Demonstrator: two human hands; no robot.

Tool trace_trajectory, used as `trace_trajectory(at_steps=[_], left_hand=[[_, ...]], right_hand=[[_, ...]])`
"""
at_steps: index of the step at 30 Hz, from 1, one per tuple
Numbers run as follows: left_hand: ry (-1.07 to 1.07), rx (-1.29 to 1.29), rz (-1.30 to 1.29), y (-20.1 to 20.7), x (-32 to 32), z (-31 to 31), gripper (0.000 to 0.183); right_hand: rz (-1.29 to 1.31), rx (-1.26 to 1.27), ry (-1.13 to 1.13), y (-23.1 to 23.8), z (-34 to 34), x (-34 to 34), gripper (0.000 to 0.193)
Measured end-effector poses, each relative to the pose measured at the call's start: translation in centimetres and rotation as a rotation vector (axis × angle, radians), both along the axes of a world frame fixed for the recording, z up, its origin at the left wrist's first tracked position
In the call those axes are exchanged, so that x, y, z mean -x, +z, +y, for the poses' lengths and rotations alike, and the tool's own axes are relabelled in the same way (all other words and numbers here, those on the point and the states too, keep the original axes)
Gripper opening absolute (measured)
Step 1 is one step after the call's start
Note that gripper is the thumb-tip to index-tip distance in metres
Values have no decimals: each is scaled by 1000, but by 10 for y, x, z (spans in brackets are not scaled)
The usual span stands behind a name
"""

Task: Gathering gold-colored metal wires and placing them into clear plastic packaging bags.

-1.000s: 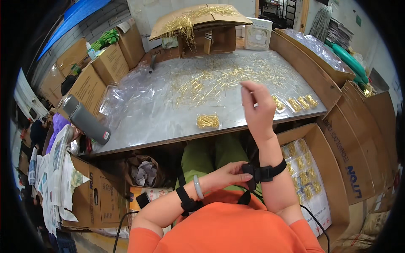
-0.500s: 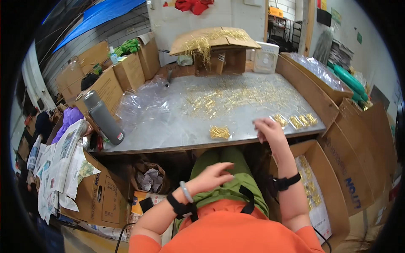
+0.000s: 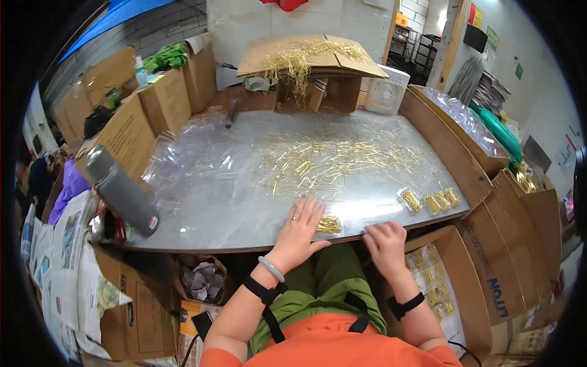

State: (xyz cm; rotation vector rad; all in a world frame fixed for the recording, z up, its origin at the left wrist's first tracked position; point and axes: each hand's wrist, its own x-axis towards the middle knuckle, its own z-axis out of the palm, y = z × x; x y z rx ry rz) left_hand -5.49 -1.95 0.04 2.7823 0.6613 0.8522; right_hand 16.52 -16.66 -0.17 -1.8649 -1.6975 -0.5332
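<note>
My left hand (image 3: 298, 231) lies on the near part of the metal tabletop, its fingers stretched out. It covers the left side of a small bundle of gold-coloured, stick-like pieces (image 3: 329, 225), which appears to be in clear plastic. At the front edge, my right hand (image 3: 385, 244) has its fingers curled together; whatever is between them, if anything, is hidden. To its right lie a clear packet of gold pieces (image 3: 411, 200) and several similar bundles (image 3: 443, 199). Many loose gold pieces (image 3: 348, 156) are scattered across the middle of the table.
Clear plastic bags (image 3: 189, 159) lie at left, beside a grey flask (image 3: 119, 186). A cardboard box (image 3: 312, 54) topped with gold strands stands at the back. An open carton (image 3: 468, 275) with packed gold bundles sits below right; a wooden board (image 3: 449, 137) borders the right side.
My left hand has moved from above my lap onto the tabletop beside the gold bundle. My right hand has come down toward the front edge, away from the packets. The view has shifted.
</note>
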Motion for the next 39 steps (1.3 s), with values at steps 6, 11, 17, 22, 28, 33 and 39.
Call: trace_trajectory(at_steps=[6,11,17,22,28,33,39], left_hand=[[-108,141,79,-7,-5,11,65],[-106,164,97,0,0,12,59],[-100,161,155,3,-18,8,57],[-92,142,187,4,-40,1,57],[24,111,227,7,-14,-2,58],[245,135,247,15,40,15,58],[375,69,183,16,71,30,66]], right_hand=[[-49,108,-111,-2,37,39,37],[447,-197,-217,-5,57,-3,34],[1225,-200,-494,5,-14,-112,22],[776,19,-304,20,9,-106,15],[243,353,223,44,89,-58,38],[-167,318,440,22,150,-39,47],[-136,593,376,37,130,-9,41]])
